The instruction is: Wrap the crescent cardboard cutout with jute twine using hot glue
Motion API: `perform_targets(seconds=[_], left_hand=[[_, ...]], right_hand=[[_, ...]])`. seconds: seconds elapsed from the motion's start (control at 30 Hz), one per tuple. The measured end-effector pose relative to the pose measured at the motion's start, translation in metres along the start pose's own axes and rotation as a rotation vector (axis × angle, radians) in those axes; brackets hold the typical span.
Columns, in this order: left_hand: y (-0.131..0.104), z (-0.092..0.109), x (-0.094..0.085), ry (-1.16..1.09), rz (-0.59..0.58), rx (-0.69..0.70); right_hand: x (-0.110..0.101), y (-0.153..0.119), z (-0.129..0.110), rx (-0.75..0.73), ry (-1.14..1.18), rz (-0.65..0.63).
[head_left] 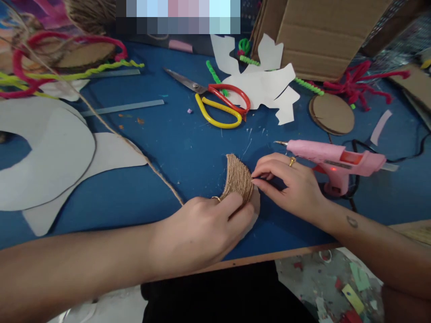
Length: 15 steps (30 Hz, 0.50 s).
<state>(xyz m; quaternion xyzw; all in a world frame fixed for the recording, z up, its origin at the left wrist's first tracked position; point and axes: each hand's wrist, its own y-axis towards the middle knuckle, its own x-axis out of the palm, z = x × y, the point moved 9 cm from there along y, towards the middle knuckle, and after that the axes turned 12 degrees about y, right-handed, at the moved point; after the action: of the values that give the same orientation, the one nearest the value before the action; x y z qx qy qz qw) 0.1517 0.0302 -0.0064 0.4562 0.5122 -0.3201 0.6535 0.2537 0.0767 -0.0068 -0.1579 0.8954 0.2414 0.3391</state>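
Note:
A curved white cutout (257, 202), mostly covered by rows of brown jute twine (238, 177), is held low over the blue table near its front edge. My left hand (205, 229) is closed around its lower part, fingers bent over the twine rows. Thumb and forefinger of my right hand (283, 179) pinch at the right edge of the twine; what lies between the fingertips is too small to make out. A loose strand of twine (134, 148) runs from the upper left down to my left hand. Just beyond my right hand lies a pink glue gun (333, 157), its light glowing red.
Scissors with red and yellow handles (218, 101) lie ahead, beside white paper scraps (259, 85). White cutouts (63, 152) cover the left side. Cardboard discs (332, 114), pink pipe cleaners (362, 85) and a cardboard box (323, 36) stand or lie at the back right.

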Motion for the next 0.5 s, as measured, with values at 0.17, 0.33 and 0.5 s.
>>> perform_targets(seconds=[0.17,0.33,0.5], left_hand=[[-0.001,0.001,-0.003,0.004,0.04,0.007],[-0.002,0.004,-0.006,0.06,0.076,0.047],[-0.005,0.012,-0.003,0.133,0.051,0.129]], right_hand=[[-0.002,0.0,-0.001,-0.01,0.003,0.007],[-0.002,0.002,0.0,-0.009,-0.007,0.002],[-0.001,0.002,-0.001,-0.022,-0.006,0.008]])
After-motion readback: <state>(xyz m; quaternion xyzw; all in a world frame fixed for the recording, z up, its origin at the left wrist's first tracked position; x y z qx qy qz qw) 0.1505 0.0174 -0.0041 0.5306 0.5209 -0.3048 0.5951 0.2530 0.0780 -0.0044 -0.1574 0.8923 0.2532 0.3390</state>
